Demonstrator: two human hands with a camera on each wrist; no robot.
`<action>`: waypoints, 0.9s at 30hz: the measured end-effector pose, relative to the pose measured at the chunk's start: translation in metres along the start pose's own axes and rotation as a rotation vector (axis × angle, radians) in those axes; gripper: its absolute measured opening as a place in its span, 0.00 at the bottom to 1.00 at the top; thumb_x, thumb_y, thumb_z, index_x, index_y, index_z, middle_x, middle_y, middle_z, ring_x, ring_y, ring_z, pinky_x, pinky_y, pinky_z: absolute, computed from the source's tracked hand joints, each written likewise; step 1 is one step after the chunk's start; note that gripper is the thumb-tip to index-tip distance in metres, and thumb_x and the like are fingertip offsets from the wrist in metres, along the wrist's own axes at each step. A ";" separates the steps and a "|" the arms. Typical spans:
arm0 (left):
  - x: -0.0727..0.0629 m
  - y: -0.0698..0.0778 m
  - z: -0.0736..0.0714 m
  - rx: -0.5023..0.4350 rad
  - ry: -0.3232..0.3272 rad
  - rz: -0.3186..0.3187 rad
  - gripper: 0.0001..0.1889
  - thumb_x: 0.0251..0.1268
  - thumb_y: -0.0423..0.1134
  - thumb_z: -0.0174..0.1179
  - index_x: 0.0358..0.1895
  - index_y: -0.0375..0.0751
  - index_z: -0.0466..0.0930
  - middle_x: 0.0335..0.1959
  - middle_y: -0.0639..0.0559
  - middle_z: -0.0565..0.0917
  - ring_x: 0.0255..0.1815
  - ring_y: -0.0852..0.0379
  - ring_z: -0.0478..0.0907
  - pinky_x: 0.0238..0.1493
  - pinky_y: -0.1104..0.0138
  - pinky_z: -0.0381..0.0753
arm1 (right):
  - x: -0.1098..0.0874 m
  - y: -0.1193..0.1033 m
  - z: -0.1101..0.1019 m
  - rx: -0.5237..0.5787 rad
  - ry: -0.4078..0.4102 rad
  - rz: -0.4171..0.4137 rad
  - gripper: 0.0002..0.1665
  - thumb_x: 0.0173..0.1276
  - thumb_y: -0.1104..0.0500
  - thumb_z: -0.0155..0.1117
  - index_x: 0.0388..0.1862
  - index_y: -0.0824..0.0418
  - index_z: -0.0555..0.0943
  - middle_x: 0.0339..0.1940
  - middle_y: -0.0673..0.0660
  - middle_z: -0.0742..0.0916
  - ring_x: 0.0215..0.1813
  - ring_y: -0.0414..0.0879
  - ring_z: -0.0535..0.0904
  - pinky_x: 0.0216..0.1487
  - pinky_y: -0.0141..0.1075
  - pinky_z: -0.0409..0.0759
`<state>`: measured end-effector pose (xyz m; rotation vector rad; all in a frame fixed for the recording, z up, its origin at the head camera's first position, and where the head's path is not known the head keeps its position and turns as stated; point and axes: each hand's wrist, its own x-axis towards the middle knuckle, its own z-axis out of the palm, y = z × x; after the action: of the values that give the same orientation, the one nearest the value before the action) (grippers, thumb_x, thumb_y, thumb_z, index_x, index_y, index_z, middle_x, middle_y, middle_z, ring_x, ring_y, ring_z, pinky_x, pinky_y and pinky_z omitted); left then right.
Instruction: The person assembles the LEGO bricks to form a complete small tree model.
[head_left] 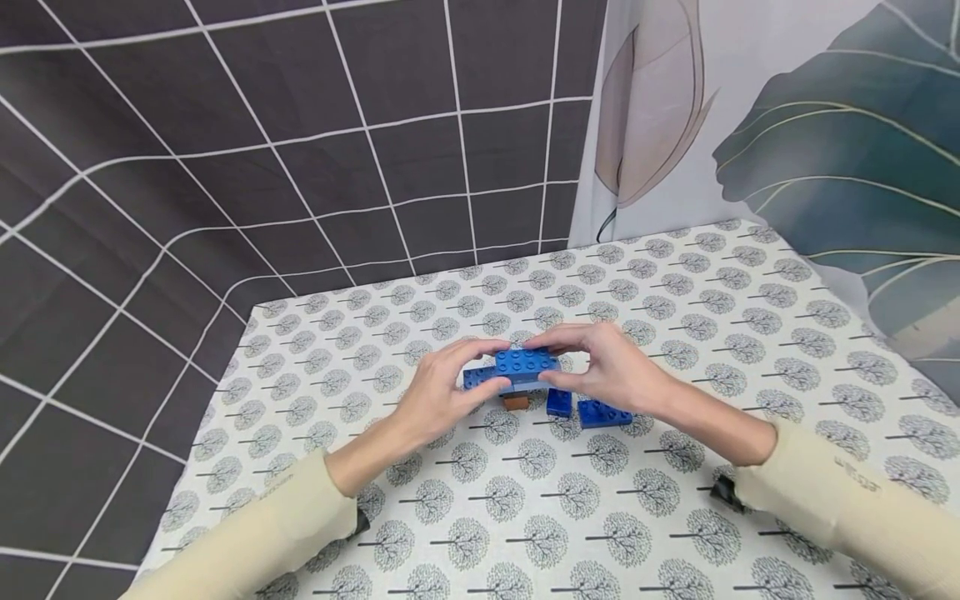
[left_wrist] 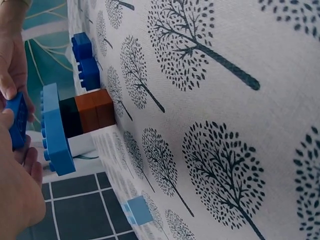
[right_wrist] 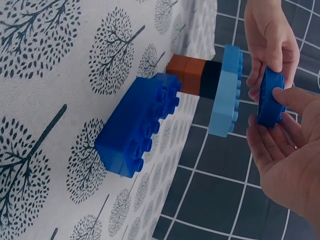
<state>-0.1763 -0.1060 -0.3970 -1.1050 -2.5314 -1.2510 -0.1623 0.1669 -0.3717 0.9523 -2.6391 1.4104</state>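
Both hands pinch one blue toy brick (head_left: 523,362) between fingers and thumbs, the left hand (head_left: 438,387) at one end and the right hand (head_left: 611,367) at the other. In both wrist views the held brick (left_wrist: 18,120) is apart from a small stack. On top of that stack lies a long light blue brick (right_wrist: 226,92), over a black brick (right_wrist: 210,80) and brown bricks (right_wrist: 187,75). Two dark blue bricks (head_left: 558,402) (head_left: 603,414) rest on the cloth near the right hand.
A tree-patterned cloth (head_left: 495,500) covers the table. Another light blue brick (left_wrist: 139,210) sits on it in the left wrist view. Dark gridded fabric (head_left: 300,142) hangs behind and to the left; a leaf-printed curtain (head_left: 840,167) hangs at the right.
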 end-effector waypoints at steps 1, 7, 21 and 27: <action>0.000 0.000 0.000 0.000 0.002 0.002 0.26 0.70 0.43 0.73 0.68 0.46 0.81 0.63 0.51 0.86 0.63 0.56 0.83 0.68 0.58 0.79 | 0.001 0.000 0.001 -0.003 0.000 -0.005 0.27 0.63 0.69 0.79 0.62 0.63 0.86 0.59 0.58 0.90 0.58 0.52 0.87 0.68 0.52 0.81; -0.003 -0.002 -0.002 -0.002 0.008 -0.015 0.24 0.70 0.42 0.73 0.66 0.45 0.83 0.62 0.51 0.87 0.63 0.55 0.83 0.67 0.57 0.80 | 0.003 0.002 0.005 0.002 -0.017 -0.003 0.30 0.63 0.68 0.80 0.65 0.63 0.85 0.61 0.59 0.89 0.59 0.53 0.87 0.68 0.53 0.81; -0.014 -0.015 -0.006 0.026 0.019 -0.117 0.23 0.70 0.43 0.73 0.66 0.45 0.83 0.62 0.50 0.87 0.63 0.51 0.83 0.70 0.50 0.76 | 0.009 0.011 0.017 -0.078 -0.083 0.088 0.36 0.64 0.62 0.81 0.70 0.65 0.80 0.63 0.61 0.88 0.58 0.52 0.85 0.61 0.50 0.84; -0.018 -0.019 -0.007 0.038 0.030 -0.127 0.24 0.70 0.44 0.73 0.67 0.45 0.83 0.62 0.50 0.87 0.63 0.51 0.83 0.69 0.48 0.76 | 0.013 0.014 0.022 -0.073 -0.098 0.108 0.37 0.65 0.62 0.81 0.71 0.66 0.79 0.63 0.64 0.87 0.54 0.50 0.87 0.54 0.43 0.86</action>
<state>-0.1771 -0.1286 -0.4115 -0.9232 -2.6283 -1.2318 -0.1741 0.1494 -0.3917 0.9077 -2.8313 1.3093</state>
